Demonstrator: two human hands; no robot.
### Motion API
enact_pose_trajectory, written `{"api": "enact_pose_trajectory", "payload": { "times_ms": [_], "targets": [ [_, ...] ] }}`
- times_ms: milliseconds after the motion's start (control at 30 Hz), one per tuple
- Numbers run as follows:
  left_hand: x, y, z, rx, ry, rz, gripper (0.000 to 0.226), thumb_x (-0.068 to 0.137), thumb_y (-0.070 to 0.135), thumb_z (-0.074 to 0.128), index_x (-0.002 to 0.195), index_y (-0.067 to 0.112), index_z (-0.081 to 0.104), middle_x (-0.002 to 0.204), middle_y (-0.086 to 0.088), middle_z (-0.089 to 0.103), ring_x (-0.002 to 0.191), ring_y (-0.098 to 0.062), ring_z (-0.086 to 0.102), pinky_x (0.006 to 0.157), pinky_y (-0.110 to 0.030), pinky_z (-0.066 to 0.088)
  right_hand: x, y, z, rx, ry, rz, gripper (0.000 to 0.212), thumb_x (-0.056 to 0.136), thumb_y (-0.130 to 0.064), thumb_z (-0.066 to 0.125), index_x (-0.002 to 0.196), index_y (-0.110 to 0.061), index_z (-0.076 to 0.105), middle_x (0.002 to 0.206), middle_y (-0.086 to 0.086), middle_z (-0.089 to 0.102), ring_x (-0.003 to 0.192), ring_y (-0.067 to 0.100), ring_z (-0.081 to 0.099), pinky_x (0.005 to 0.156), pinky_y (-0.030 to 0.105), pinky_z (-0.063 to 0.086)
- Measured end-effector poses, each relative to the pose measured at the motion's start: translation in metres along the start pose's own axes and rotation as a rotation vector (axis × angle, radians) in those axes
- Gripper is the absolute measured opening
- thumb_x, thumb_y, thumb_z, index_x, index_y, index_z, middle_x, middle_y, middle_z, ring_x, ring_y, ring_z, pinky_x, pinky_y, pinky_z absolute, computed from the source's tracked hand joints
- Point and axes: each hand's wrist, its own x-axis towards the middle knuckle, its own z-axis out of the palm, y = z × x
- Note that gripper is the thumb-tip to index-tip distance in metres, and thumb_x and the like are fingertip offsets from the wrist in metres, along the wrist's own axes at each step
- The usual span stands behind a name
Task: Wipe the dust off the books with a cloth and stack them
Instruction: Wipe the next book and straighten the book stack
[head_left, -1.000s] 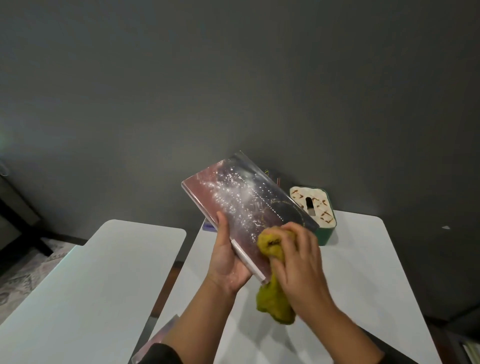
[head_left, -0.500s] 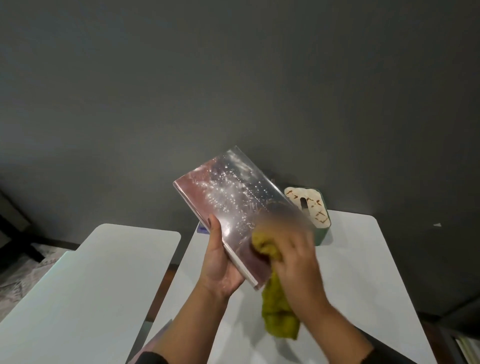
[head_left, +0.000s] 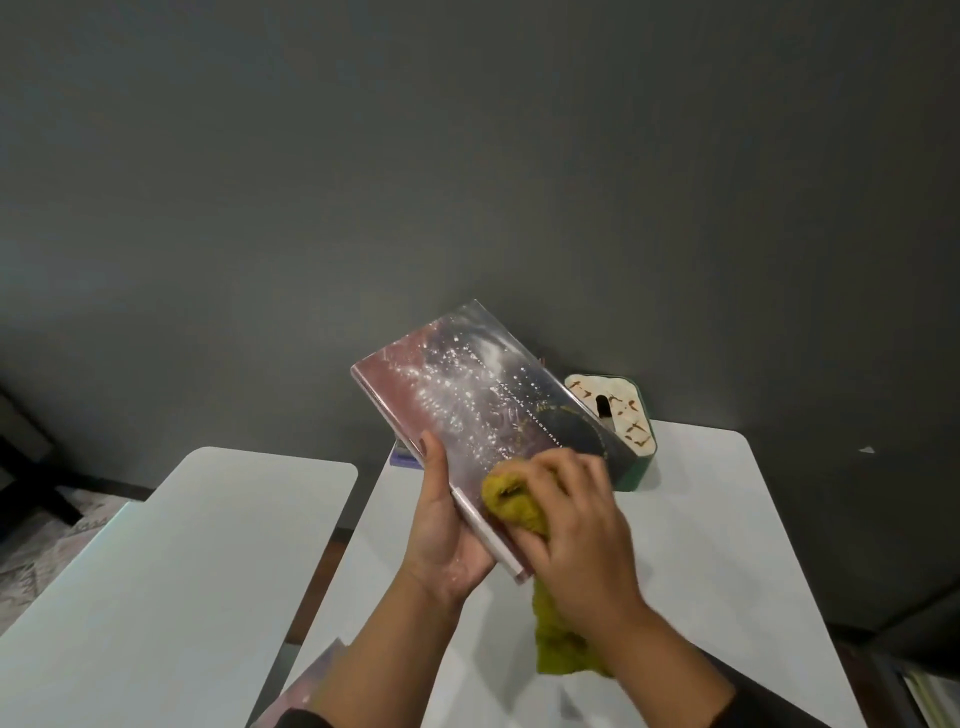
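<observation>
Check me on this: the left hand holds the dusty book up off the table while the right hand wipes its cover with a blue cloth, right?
Not quite: the cloth is yellow-green, as the head view shows. The left hand holds the dusty book while the right hand wipes its cover.

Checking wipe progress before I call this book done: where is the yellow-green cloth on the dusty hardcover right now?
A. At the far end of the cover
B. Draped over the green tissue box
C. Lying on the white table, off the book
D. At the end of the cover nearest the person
D: the right hand presses the yellow-green cloth onto the near end of the dusty hardcover book, while white specks cover its middle and far part.
</observation>
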Motion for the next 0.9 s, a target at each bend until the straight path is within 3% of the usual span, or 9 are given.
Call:
{"api": "enact_pose_trajectory", "payload": {
  "times_ms": [200, 300, 367, 433, 500, 600, 733, 833, 900],
  "targets": [
    [-0.007, 0.000, 0.000, 0.026, -0.043, 0.010, 0.077, 0.085, 0.067, 0.039, 0.131, 0.008, 0.056, 0.127, -0.017, 0.061, 0.113, -0.030, 0.062, 0.087, -0.045, 0.054, 0.033, 0.056, -0.010, -0.079, 0.124, 0.319, 0.028, 0.080, -0.029, 0.070, 0.104, -0.019, 0.060, 0.106, 0.004, 0.054, 0.097, 0.029, 0.048, 0.069, 0.027, 0.034],
    [-0.005, 0.000, 0.000, 0.051, -0.043, 0.000, 0.079, 0.080, 0.067, 0.041, 0.130, 0.007, 0.058, 0.131, -0.018, 0.058, 0.119, -0.030, 0.058, 0.095, -0.045, 0.050, 0.023, 0.035, -0.008, -0.072, 0.141, 0.233, 0.027, 0.078, -0.029, 0.068, 0.102, -0.022, 0.059, 0.103, 0.002, 0.054, 0.094, 0.024, 0.046, 0.067, 0.022, 0.032],
    [-0.005, 0.001, 0.002, 0.050, -0.054, 0.003, 0.079, 0.078, 0.067, 0.043, 0.123, 0.005, 0.063, 0.124, -0.020, 0.062, 0.113, -0.030, 0.062, 0.090, -0.044, 0.053, 0.009, 0.007, -0.004, -0.058, 0.104, 0.110, 0.033, 0.074, -0.033, 0.064, 0.105, -0.028, 0.055, 0.102, -0.002, 0.052, 0.094, 0.018, 0.042, 0.063, 0.016, 0.036],
    [-0.005, 0.000, 0.001, 0.032, -0.048, -0.003, 0.079, 0.075, 0.068, 0.049, 0.119, 0.004, 0.063, 0.113, -0.020, 0.066, 0.103, -0.031, 0.066, 0.083, -0.043, 0.056, -0.007, -0.015, 0.000, -0.051, 0.041, -0.013, 0.038, 0.072, -0.036, 0.065, 0.106, -0.031, 0.050, 0.103, -0.005, 0.051, 0.095, 0.015, 0.041, 0.057, 0.023, 0.048],
    [-0.005, -0.002, -0.001, 0.029, -0.023, -0.006, 0.075, 0.076, 0.068, 0.055, 0.113, 0.004, 0.068, 0.112, -0.020, 0.067, 0.102, -0.031, 0.067, 0.086, -0.043, 0.056, -0.008, -0.018, 0.000, -0.056, -0.001, -0.071, 0.034, 0.074, -0.041, 0.057, 0.105, -0.033, 0.047, 0.103, -0.008, 0.049, 0.095, 0.014, 0.042, 0.056, 0.024, 0.050],
    [-0.009, -0.003, 0.000, 0.071, -0.051, -0.021, 0.087, 0.064, 0.060, 0.075, 0.128, 0.004, 0.058, 0.134, -0.022, 0.054, 0.124, -0.033, 0.053, 0.102, -0.046, 0.044, 0.012, 0.007, 0.000, -0.059, -0.015, 0.064, 0.029, 0.079, -0.036, 0.062, 0.106, -0.029, 0.052, 0.107, -0.004, 0.050, 0.098, 0.020, 0.045, 0.065, 0.025, 0.042],
    [-0.010, -0.005, -0.004, 0.041, -0.088, -0.029, 0.103, 0.055, 0.060, 0.081, 0.138, 0.007, 0.049, 0.140, -0.020, 0.048, 0.130, -0.035, 0.046, 0.104, -0.050, 0.042, 0.039, 0.038, -0.006, -0.122, 0.031, 0.296, 0.031, 0.085, -0.034, 0.063, 0.111, -0.018, 0.055, 0.115, 0.006, 0.050, 0.104, 0.026, 0.041, 0.074, 0.029, 0.035],
    [-0.008, -0.005, -0.005, 0.041, -0.077, -0.037, 0.100, 0.055, 0.059, 0.082, 0.135, 0.007, 0.053, 0.140, -0.020, 0.049, 0.130, -0.033, 0.046, 0.105, -0.050, 0.040, 0.032, 0.021, -0.002, -0.118, 0.039, 0.272, 0.033, 0.083, -0.033, 0.065, 0.111, -0.018, 0.054, 0.113, 0.007, 0.050, 0.103, 0.026, 0.042, 0.070, 0.027, 0.036],
    [-0.007, -0.003, -0.005, 0.046, -0.090, -0.053, 0.098, 0.055, 0.058, 0.082, 0.131, 0.003, 0.056, 0.138, -0.023, 0.049, 0.129, -0.034, 0.047, 0.108, -0.050, 0.036, 0.015, -0.003, 0.005, -0.104, 0.027, 0.134, 0.040, 0.074, -0.033, 0.072, 0.107, -0.023, 0.051, 0.107, 0.003, 0.052, 0.097, 0.022, 0.042, 0.065, 0.028, 0.044]
  ]
}}
